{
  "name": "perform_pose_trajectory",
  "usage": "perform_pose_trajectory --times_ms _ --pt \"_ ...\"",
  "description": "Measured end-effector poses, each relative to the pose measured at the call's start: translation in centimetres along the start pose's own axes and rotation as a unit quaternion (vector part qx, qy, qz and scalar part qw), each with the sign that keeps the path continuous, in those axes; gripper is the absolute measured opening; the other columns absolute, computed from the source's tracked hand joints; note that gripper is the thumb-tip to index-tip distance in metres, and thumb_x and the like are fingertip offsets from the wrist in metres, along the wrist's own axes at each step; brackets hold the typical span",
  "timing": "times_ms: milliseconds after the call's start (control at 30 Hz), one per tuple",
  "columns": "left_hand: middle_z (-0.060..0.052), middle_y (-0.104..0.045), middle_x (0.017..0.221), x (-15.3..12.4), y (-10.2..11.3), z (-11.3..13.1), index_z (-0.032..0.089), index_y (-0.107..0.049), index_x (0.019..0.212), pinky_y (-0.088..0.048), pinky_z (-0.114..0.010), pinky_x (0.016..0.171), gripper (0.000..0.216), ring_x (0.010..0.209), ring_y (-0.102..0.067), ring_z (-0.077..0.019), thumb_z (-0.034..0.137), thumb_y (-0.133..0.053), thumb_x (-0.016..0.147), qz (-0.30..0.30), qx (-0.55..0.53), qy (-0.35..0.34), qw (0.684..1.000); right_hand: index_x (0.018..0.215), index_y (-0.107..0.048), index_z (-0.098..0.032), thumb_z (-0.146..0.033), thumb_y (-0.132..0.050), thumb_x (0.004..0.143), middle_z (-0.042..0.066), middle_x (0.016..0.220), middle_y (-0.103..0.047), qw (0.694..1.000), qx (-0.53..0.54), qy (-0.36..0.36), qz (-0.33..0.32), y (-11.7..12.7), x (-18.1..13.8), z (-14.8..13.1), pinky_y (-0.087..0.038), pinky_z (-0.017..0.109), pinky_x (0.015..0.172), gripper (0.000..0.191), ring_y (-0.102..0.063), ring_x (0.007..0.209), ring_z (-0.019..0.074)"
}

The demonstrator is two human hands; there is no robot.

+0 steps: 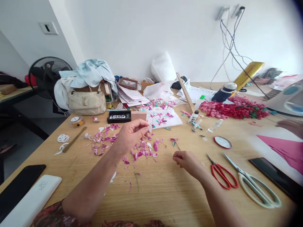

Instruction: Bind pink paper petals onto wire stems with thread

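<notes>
My left hand (pixel 131 134) is raised over the wooden table (pixel 165 189), its fingertips pinched on a small pale petal (pixel 150 127). Below it lies a scatter of pink and white paper petals (pixel 142 153). My right hand (pixel 187 161) rests on the table with fingers curled together; what it holds, if anything, is too small to make out. A small finished pink flower with a stem (pixel 174 141) lies just beyond that hand. A white sheet with pink flowers laid on it (pixel 162 119) sits further back.
Red scissors (pixel 222 175) and larger pale-handled scissors (pixel 254 186) lie to the right, near a red lid (pixel 222 142), a glue bottle (pixel 193 117) and a pile of red flowers (pixel 234 109). A phone (pixel 19 186) and white case (pixel 33 198) lie left. A beige bag (pixel 86 102) and fan (pixel 47 77) stand behind.
</notes>
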State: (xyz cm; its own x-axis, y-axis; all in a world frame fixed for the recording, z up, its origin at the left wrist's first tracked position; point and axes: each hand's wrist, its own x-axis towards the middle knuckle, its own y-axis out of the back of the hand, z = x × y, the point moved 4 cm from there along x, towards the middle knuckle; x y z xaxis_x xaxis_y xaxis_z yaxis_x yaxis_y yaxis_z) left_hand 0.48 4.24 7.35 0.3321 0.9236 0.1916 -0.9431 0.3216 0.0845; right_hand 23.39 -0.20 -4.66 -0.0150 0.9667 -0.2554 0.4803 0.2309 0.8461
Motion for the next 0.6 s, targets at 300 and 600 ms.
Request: perform_pose_trajectory --times_ms 300,600 --pt "0.002 -0.058 0.063 -0.2 -0.4 0.1 0.015 -0.060 0.077 -0.038 -0.016 0.049 0.009 0.056 -0.052 -0.0067 0.023 -0.056 0.076 -0.020 0.036 -0.007 0.999 0.082 -0.069 -0.021 -0.024 -0.041 0.082 0.008 0.092 -0.068 0.992 -0.070 -0.002 0.105 -0.3 -1.0 0.2 -0.040 0.029 0.068 0.029 -0.061 0.085 0.0233" --pt "0.002 -0.057 0.061 -0.1 -0.2 -0.1 0.015 -0.063 0.074 -0.035 -0.017 0.048 0.008 0.054 -0.048 -0.0070 0.022 -0.059 0.072 -0.006 0.030 0.019 0.999 0.084 -0.069 -0.020 -0.028 -0.045 0.082 0.009 0.099 -0.065 0.972 -0.021 0.044 0.229 1.9 -2.7 -0.5 -0.041 0.035 0.082 0.025 -0.057 0.095 0.0246"
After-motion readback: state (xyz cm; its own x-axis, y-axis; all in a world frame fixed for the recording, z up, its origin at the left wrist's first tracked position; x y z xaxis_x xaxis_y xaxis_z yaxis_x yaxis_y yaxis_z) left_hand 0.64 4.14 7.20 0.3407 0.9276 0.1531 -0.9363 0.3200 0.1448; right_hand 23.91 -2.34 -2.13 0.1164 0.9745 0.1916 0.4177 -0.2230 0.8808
